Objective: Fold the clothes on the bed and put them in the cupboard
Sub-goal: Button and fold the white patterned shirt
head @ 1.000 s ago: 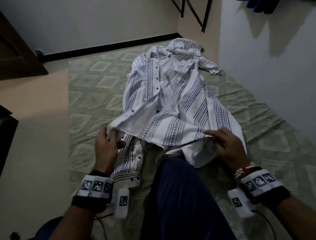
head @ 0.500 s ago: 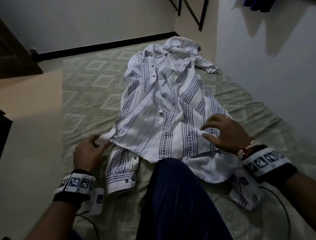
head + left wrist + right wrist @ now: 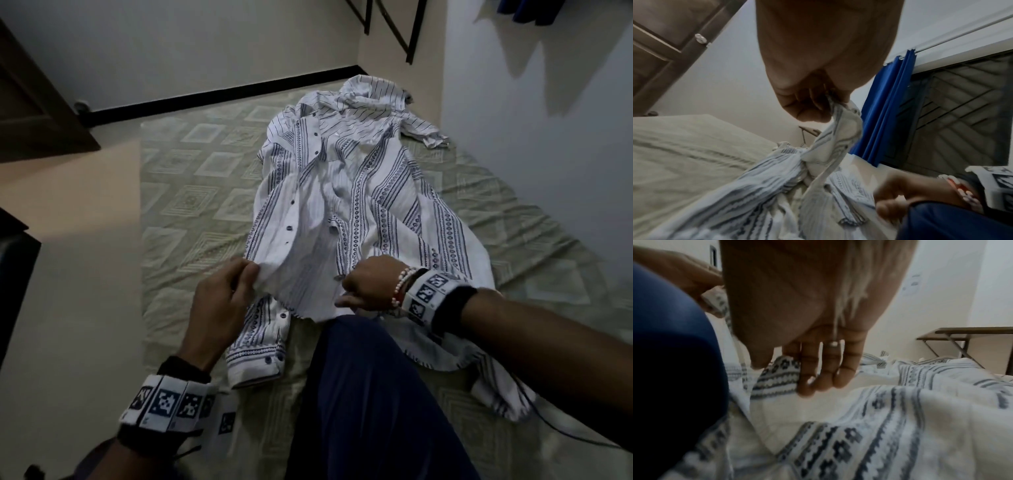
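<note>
A white shirt [image 3: 376, 212] with dark blue patterned stripes lies lengthwise on the bed [image 3: 191, 205], unbuttoned, collar at the far end. My left hand [image 3: 246, 277] pinches the left front edge near the hem and holds it lifted; the left wrist view shows the shirt's cloth [image 3: 838, 123] bunched between thumb and fingers [image 3: 812, 113]. My right hand [image 3: 346, 294] is at the middle of the hem. Its fingers [image 3: 824, 369] point straight down onto the shirt [image 3: 879, 418], thumb apart. One cuffed sleeve [image 3: 257, 353] lies beside my left hand.
A second, thin-striped garment [image 3: 373, 96] is crumpled at the bed's far end. My leg in dark blue trousers [image 3: 370, 394] rests on the near edge. A dark wooden door [image 3: 34, 102] stands far left, a wall on the right, a blue curtain [image 3: 890, 105] and folding table [image 3: 962, 334] beyond.
My right hand moved left from the shirt's right side to the middle of the hem. My left hand shifted inward and lifted the left front edge.
</note>
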